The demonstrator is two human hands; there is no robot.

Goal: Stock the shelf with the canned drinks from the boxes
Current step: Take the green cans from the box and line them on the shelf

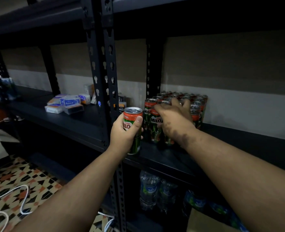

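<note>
My left hand [125, 131] grips a green and red Milo can [132, 129], upright, just in front of the edge of the black shelf [155, 156]. A block of several Milo cans [195, 106] stands in rows on that shelf, against the wall. My right hand [173, 119] rests over the front cans of the block, fingers spread across their tops and palm against a front can [153, 126]. I cannot tell whether it holds that can or only touches it.
A black slotted upright post [105, 67] stands just left of the cans. Small blue and white boxes [68, 103] lie on the left shelf. Water bottles [149, 190] fill the shelf below, with a cardboard box [203, 221] at the bottom right. White cables [21, 198] cross the patterned floor.
</note>
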